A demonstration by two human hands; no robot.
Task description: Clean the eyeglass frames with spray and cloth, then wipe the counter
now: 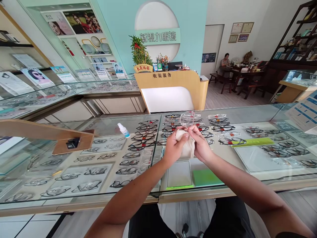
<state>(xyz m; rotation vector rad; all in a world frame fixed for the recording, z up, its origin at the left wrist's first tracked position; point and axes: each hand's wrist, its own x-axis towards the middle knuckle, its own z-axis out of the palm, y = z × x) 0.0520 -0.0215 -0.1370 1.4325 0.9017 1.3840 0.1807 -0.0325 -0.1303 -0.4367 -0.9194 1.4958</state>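
A pair of clear-framed eyeglasses (187,119) is held up above the glass counter, at the fingertips of both hands. My left hand (173,145) is closed on a cream-coloured cloth (188,148), its thumb pressed over the top. The cloth hangs down between my palms. Beside it, my right hand (201,145) pinches near the lower edge of the eyeglasses; its fingers partly cover where cloth and frame meet. A small white spray bottle (123,131) with a blue label stands on the glass, left of my hands.
Under the glass counter (158,191) lie rows of eyeglasses (142,143) and trays. A wooden stand (74,140) is at left, a sign card (305,112) at right. Beyond are a cashier desk (170,79) and a person (225,62) seated at a table.
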